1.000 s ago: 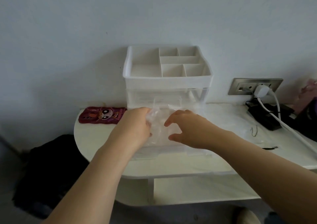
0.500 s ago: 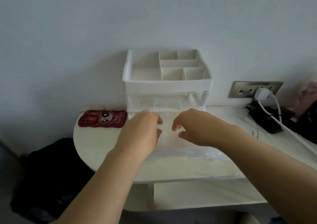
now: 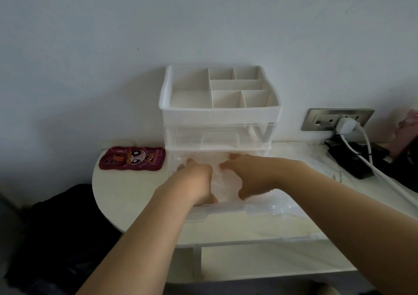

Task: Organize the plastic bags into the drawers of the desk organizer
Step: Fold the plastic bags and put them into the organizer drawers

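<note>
Maroon cartoon phone case (image 3: 132, 159) lies flat on the white desk (image 3: 126, 195). Left hand (image 3: 194, 181) sits knuckles-up in the pulled-out clear bottom drawer (image 3: 226, 211), fingers bent onto the crumpled plastic bags (image 3: 222, 181) (gripping or pressing, cannot tell). Right hand (image 3: 251, 177) is just beside it, thumb and fingers spread, pressing the bags. Desk organizer (image 3: 220, 113) stands behind; white plug (image 3: 343, 125) is far right.

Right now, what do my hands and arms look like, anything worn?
Left hand and right hand are bare, forearms too up to the frame edge: no sleeves, gloves, watch or bracelet. Whether any rings are worn cannot be told.
</note>
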A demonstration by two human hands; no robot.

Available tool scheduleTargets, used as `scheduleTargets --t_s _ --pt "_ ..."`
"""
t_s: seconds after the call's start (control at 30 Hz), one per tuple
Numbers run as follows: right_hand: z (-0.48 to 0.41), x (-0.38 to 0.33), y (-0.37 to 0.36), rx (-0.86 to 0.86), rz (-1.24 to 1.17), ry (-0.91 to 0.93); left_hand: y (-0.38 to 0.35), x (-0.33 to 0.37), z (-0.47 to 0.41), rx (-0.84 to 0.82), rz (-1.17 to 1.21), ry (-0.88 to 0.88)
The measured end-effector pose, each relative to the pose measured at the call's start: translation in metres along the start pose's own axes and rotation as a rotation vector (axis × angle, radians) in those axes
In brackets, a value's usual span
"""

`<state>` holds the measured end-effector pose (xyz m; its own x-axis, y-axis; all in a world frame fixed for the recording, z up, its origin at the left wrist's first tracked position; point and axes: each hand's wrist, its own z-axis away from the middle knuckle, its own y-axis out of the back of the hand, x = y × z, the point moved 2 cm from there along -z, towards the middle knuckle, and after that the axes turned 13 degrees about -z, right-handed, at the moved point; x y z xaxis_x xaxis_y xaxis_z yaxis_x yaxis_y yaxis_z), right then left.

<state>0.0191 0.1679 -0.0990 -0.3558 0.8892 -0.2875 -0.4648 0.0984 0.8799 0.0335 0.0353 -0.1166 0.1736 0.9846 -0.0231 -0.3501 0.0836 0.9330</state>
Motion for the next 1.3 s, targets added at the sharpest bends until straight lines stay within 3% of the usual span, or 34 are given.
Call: scheduleTargets --t_s 0.07,0.17,0.23,0.3,0.33,0.43,0.53,0.67,0.87,1.07,1.3 --pt "0.011 0.002 0.001 0.089 -0.006 0.046 0.000 0.001 0.000 0.008 0.006 0.002" --pt "0.038 0.009 0.011 0.352 -0.080 0.147 0.000 -0.002 0.003 0.081 0.053 -0.005" --pt "0.059 0.023 0.018 0.538 -0.178 0.175 -0.001 -0.001 0.007 0.204 0.081 -0.006" --pt "0.075 0.046 0.023 0.643 -0.245 0.083 -0.001 0.000 0.014 0.369 0.098 -0.008" --pt "0.081 0.061 0.021 0.616 -0.224 -0.014 -0.002 0.003 0.017 0.430 0.112 -0.020" --pt "0.083 0.104 0.000 0.248 -0.024 -0.324 -0.004 0.008 0.021 0.507 0.191 -0.116" --pt "0.078 0.138 -0.025 0.063 0.018 -0.453 -0.008 0.014 0.023 0.556 0.254 -0.166" --pt "0.068 0.157 -0.045 0.080 0.013 -0.445 -0.009 0.020 0.024 0.644 0.329 -0.152" --pt "0.048 0.163 -0.063 0.214 -0.142 -0.336 -0.012 0.025 0.024 0.622 0.351 -0.151" --pt "0.051 0.162 -0.053 0.408 -0.087 -0.381 -0.014 0.022 0.024 0.622 0.364 -0.150" --pt "0.056 0.156 -0.049 0.429 -0.056 -0.371 -0.015 0.022 0.024 0.616 0.389 -0.151"
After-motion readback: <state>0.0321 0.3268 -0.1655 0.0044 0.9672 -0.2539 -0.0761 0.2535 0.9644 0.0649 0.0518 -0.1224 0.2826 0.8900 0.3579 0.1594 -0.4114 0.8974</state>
